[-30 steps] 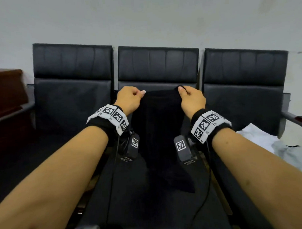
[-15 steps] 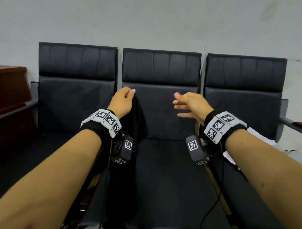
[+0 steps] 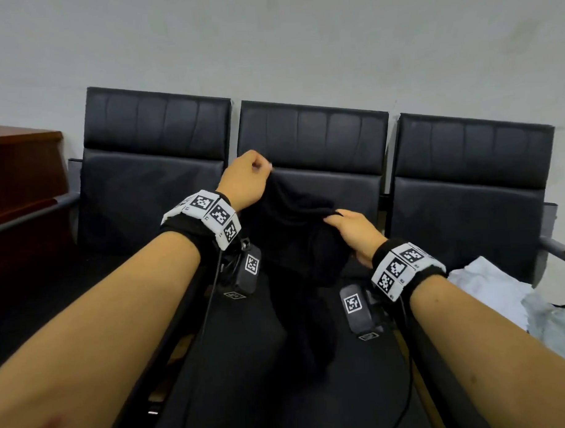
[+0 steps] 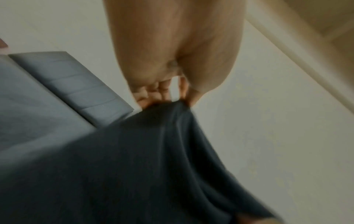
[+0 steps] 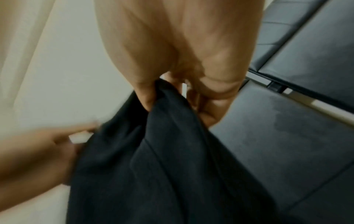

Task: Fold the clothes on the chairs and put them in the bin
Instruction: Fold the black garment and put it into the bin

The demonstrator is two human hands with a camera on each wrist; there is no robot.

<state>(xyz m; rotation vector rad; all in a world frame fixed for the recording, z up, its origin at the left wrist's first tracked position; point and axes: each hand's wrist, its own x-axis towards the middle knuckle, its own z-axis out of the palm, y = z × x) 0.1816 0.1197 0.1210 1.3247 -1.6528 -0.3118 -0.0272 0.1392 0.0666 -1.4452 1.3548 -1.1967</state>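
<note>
Here the left hand (image 3: 246, 180) pinches the black garment (image 3: 294, 232) high before the middle chair's (image 3: 313, 132) backrest; the right hand (image 3: 355, 233) grips its edge lower, cloth hanging over the seat.

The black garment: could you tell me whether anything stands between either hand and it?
Nothing visible does. The left hand pinches the top edge of the black garment, and the right hand grips a fold lower down. The bin is not in view.
</note>
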